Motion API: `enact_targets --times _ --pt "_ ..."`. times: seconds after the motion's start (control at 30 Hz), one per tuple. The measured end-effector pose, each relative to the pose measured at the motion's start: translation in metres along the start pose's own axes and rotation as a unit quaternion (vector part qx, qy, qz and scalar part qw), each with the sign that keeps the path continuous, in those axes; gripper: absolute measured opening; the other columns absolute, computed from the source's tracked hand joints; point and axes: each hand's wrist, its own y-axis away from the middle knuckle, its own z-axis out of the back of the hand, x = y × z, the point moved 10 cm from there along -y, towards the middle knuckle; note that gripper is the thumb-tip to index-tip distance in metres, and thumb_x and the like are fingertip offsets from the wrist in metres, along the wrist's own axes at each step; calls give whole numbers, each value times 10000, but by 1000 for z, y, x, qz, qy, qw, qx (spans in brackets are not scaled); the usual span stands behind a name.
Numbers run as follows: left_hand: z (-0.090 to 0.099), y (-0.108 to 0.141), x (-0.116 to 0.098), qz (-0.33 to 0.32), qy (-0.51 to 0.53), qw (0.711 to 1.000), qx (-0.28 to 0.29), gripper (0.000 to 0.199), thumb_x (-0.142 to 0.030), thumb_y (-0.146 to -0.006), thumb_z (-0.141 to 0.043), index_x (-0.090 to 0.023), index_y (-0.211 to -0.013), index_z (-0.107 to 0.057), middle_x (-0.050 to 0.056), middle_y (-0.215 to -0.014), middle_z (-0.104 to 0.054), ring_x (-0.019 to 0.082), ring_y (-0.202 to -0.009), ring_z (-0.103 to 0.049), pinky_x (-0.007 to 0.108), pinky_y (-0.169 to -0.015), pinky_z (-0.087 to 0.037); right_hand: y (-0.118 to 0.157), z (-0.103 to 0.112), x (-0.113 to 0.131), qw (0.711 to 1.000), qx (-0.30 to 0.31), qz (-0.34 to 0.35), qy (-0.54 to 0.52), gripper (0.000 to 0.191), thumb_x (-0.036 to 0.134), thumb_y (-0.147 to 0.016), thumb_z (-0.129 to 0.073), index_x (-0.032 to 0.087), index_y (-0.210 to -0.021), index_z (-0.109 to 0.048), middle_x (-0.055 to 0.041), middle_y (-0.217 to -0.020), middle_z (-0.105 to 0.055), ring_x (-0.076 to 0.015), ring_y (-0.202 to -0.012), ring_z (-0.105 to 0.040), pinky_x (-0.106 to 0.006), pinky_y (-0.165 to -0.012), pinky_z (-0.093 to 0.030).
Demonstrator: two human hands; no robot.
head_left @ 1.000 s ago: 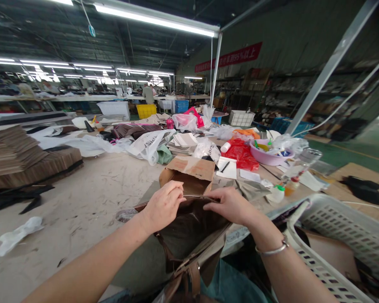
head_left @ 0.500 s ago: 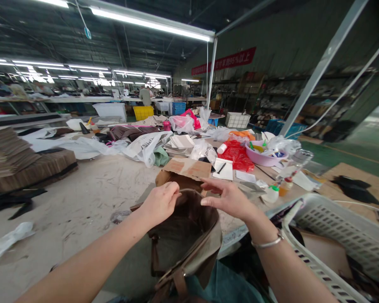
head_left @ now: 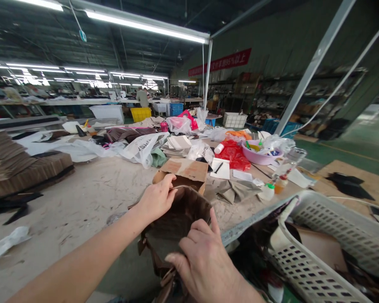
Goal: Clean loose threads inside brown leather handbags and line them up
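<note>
A brown bag [head_left: 164, 235] stands with its mouth open at the near edge of the table, its dark lining showing. My left hand [head_left: 158, 198] pinches the far left part of the bag's rim between thumb and fingers. Over the near right side of the opening is my right hand [head_left: 200, 248], its index finger stretched out along the rim and its thumb spread apart. Straps hang at the bag's near side, partly hidden by my right hand. Just beyond the bag sits an open cardboard box [head_left: 189, 168].
A white plastic basket [head_left: 316, 252] holding brown pieces stands at the right. Stacked brown panels [head_left: 15, 164] lie at the left. Plastic bags, a pink basin [head_left: 260, 156], a notepad with a pen [head_left: 220, 168] and small bottles [head_left: 267, 192] are spread across the table [head_left: 91, 198].
My right hand has moved from the far right rim down toward me, over the near side of the bag. My left hand stays on the rim. The view has shifted slightly.
</note>
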Motion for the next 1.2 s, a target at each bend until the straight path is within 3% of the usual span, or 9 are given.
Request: enact_targets --times 0.13,0.23,0.3,0.4,0.63,0.7,0.9,1.07,1.2 --pt "3 1 -7 -22 -42 999 2 515 -179 -872 -408 -178 -1372 -284 91 -1024 -631 198 -849 -634 298 -721 -490 9 35 -29 999 -25 -35 17 58 231 -773 -577 224 -817 -615 -52 -891 -600 -261 -1053 -469 -538 -1095 -92" --pt "1 1 -17 -30 -89 995 24 520 -132 -836 -415 -156 -1352 -357 119 -1006 -615 204 -767 -638 292 -671 -491 17 53 -69 990 -50 -124 34 616 177 -659 -582 175 -1265 -467 -137 -1267 -462 -312 -1223 -355 -488 -1038 -274" --pt "-1 2 -23 -36 -116 991 57 538 -90 -796 -425 -157 -1329 -406 118 -967 -612 194 -686 -632 286 -630 -484 21 46 -96 982 -5 -191 0 767 170 -651 -552 129 -1380 -315 -162 -1231 -499 -304 -1146 -455 -421 -929 -393" --pt "-1 -1 -29 -48 -138 984 104 555 -99 -770 -456 -180 -1319 -430 113 -977 -611 208 -694 -637 301 -634 -484 20 30 -114 971 49 -223 -64 574 120 -680 -472 148 -1254 -466 -95 -979 -638 -240 -907 -590 -309 -776 -437" --pt "-1 -26 -56 -113 -26 978 176 844 -447 -664 -677 -174 -1382 -327 159 -1357 -451 298 -1205 -471 360 -942 -414 -1 31 -110 980 21 -190 -57 297 76 -701 -408 185 -895 -605 -47 -880 -673 -190 -814 -608 -236 -692 -398" --pt "-16 -33 -61 -116 13 966 230 851 -399 -633 -700 -175 -1375 -348 139 -1285 -531 284 -1144 -521 343 -918 -425 -5 32 -107 982 31 -182 -43 331 73 -706 -412 187 -940 -616 -47 -902 -678 -189 -833 -609 -233 -704 -397" --pt "-42 -33 -57 -117 168 897 393 433 -69 -651 -486 -221 -1022 -651 -22 -911 -688 146 -838 -617 193 -717 -440 2 39 -100 986 61 -155 -25 442 60 -685 -420 209 -1040 -638 -31 -900 -688 -189 -844 -606 -239 -717 -409" --pt "-41 -9 -56 -106 235 829 496 568 7 -593 -419 -200 -1073 -640 -21 -978 -686 131 -886 -609 178 -765 -437 11 37 -92 987 94 -108 -70 458 62 -677 -411 223 -1029 -655 -10 -856 -691 -175 -791 -605 -239 -696 -423" --pt "-36 -5 -68 -155 218 826 496 639 1 -602 -462 -267 -1163 -608 -30 -1013 -674 139 -915 -593 176 -770 -424 6 36 -88 989 97 -96 -60 460 70 -666 -434 235 -1037 -651 -5 -871 -690 -170 -775 -602 -233 -685 -419"
